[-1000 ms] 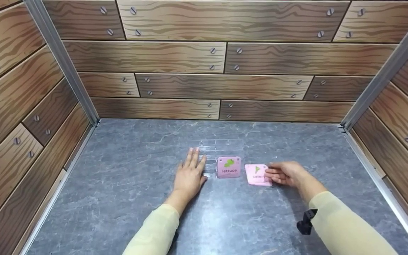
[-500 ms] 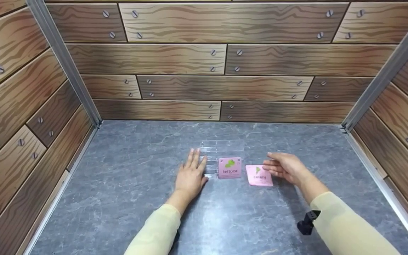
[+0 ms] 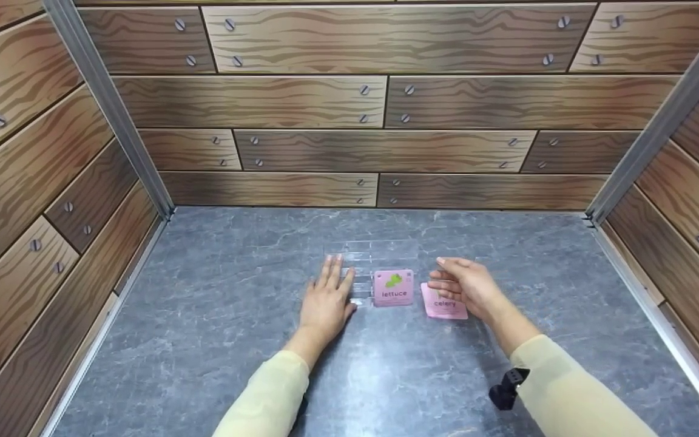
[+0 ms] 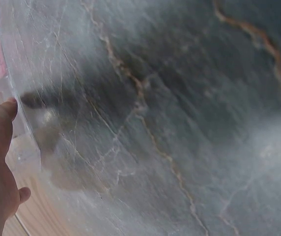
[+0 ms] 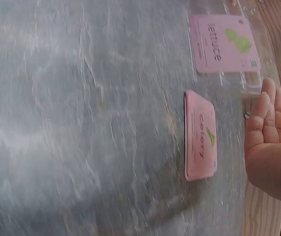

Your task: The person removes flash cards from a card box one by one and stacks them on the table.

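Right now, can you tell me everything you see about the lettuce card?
The lettuce card is pink and square-looking with rounded corners, and looks smooth, like stiff paper or plastic. It shows a leafy green picture, the dark word "lettuce", print too small to read, a dark spot in one top corner and a tiny code-like square in the other. It sits on the right part of the clear holder, word right way up, picture facing the person. Neither the left hand nor the right hand touches it.

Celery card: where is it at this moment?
In the head view, the celery card is on the grey table, just right of the lettuce card and partly hidden by the right hand.
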Demonstrator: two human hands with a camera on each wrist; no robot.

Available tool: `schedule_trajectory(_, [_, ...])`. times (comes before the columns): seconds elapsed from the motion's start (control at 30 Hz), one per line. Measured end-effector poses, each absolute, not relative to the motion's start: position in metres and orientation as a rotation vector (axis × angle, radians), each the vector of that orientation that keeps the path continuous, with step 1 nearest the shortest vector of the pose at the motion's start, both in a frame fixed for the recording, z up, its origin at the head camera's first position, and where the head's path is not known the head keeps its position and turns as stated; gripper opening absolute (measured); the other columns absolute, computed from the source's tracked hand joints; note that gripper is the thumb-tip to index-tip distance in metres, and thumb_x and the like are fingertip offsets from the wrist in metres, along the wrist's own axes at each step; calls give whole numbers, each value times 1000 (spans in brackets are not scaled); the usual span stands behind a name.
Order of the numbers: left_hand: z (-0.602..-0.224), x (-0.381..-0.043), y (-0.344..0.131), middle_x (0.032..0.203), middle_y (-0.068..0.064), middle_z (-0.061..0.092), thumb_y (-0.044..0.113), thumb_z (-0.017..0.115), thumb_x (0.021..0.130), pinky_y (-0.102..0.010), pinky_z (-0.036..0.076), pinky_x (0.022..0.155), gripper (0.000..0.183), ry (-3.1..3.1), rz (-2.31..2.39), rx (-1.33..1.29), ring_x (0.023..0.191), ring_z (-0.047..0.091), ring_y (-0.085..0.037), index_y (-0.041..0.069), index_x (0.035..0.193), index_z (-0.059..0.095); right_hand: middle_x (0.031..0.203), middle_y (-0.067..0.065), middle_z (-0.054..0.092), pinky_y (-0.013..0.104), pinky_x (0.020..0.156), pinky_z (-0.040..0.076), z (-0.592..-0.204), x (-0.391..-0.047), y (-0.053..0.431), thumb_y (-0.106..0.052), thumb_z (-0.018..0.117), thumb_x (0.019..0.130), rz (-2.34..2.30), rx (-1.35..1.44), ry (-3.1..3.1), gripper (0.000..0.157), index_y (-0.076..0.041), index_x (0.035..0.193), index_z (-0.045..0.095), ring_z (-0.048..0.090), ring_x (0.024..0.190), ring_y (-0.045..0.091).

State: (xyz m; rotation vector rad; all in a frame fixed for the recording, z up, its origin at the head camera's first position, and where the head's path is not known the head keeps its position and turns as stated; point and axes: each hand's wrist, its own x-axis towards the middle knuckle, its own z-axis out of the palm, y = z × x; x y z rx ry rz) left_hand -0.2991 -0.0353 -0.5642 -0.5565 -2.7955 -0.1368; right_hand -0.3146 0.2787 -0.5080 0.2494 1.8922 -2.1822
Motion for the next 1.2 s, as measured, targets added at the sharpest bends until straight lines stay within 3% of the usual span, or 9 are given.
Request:
schedule_trajectory(0.7, [-563,-300,-34,173,-14,29,50,73,97,-57,48,111,76,-2833,-68,-534,160,24,-33,18,161,48,94,7,80,24,66,62,-528,-315,243,-20,66,107,-2175,354,1858,54,5,150,48,78,75,14])
schedule_trajectory(1.2, [-564,-299,-35,172,-15,32,49,74,96,-58,49,110,75,-2823,-113,-545,159,28,-34,17,160,50,89,7,80,23,60,61,-535,-314,230,-16,71,103,-2169,410,1874,37,0,135,63,77,70,13])
